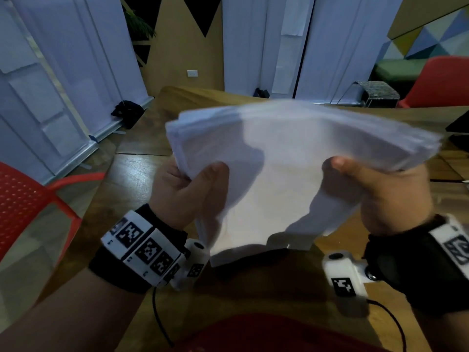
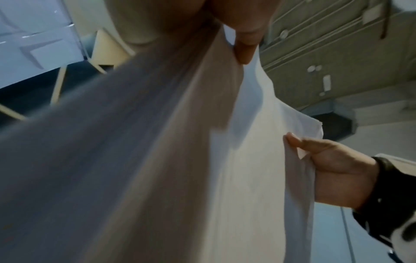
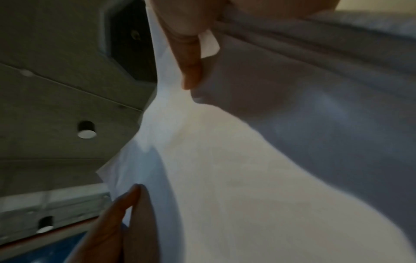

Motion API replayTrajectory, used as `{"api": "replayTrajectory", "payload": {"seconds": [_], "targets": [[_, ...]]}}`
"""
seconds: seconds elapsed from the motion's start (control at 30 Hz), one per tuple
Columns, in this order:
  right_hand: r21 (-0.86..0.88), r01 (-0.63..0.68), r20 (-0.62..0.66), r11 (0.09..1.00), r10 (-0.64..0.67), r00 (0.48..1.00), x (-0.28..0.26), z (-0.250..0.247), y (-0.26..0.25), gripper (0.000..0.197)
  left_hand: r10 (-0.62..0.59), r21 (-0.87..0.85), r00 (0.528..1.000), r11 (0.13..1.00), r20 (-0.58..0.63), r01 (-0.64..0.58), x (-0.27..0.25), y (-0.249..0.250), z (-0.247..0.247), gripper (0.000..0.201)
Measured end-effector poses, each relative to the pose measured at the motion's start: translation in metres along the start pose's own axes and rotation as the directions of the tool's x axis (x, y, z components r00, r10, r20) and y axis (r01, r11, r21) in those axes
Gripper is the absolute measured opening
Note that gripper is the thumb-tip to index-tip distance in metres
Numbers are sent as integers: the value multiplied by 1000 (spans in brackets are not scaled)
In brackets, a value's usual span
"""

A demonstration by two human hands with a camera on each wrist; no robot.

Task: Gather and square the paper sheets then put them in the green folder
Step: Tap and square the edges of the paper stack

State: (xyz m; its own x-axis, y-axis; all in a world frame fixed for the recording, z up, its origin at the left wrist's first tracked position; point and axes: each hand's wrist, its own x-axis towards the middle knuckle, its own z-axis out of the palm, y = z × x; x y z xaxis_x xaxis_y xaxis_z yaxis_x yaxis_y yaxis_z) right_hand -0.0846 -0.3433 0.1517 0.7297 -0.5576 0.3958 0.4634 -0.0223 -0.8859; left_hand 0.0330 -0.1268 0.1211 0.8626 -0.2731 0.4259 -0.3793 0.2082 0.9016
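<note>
Above wooden table [image 1: 157,174], limp white paper sheets [image 1: 279,153], pinched by left hand [image 1: 185,189], right hand [image 1: 380,194]

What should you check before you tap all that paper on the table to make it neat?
1. Left hand grips the paper stack: ok, thumb on top at its left side.
2. Right hand grips the stack: ok, thumb on top at its right side.
3. Sheet edges lined up: not ok, the far edges look fanned and uneven.
4. Stack held flat: not ok, it bends between the hands.
5. Bare wooden table below to tap on: ok.
6. Green folder ready nearby: cannot tell, no view shows it.
</note>
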Motion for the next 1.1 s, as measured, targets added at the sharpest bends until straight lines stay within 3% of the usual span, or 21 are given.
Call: {"api": "replayTrajectory", "payload": {"seconds": [0.07,0.17,0.23,0.3,0.43,0.5,0.57,0.63,0.7,0.83,0.97,1.1], "targets": [[1,90,48,996,-90,995,-4,3,-13,43,95,-27,995,995,-6,-95,1,12,-3,4],[-42,77,180,996,-68,981,-8,4,-13,44,95,-139,995,986,9,-93,3,15,-5,12],[-81,36,173,996,-22,985,-8,-3,-1,66,79,-97,997,992,25,-77,4,11,-6,43],[-50,-12,138,999,18,990,-5,-11,13,86,36,-67,999,997,13,-35,5,4,-7,61],[-34,-107,199,994,112,974,3,-24,27,118,-53,-142,998,988,21,55,2,-7,-10,50],[-47,-146,244,988,153,958,8,-26,25,107,-78,-149,996,985,39,83,0,-11,-12,37],[-81,-182,320,980,198,927,11,-32,22,83,-83,-153,996,984,30,87,-1,-14,-15,24],[-119,-175,382,977,208,901,12,-42,19,77,-74,-156,997,985,26,77,-2,-14,-17,20],[-139,-145,373,980,188,909,13,-55,16,69,-64,-175,997,982,51,72,-3,-15,-19,23],[-224,23,267,974,39,963,8,-64,12,20,-62,-200,992,976,114,84,-3,-15,-19,42],[-281,95,145,955,-56,988,6,-61,11,14,-48,-214,994,974,96,68,-4,-16,-15,32],[-179,78,122,981,-57,991,10,-57,12,11,-70,-207,994,975,84,86,-6,-14,-16,38]]}}
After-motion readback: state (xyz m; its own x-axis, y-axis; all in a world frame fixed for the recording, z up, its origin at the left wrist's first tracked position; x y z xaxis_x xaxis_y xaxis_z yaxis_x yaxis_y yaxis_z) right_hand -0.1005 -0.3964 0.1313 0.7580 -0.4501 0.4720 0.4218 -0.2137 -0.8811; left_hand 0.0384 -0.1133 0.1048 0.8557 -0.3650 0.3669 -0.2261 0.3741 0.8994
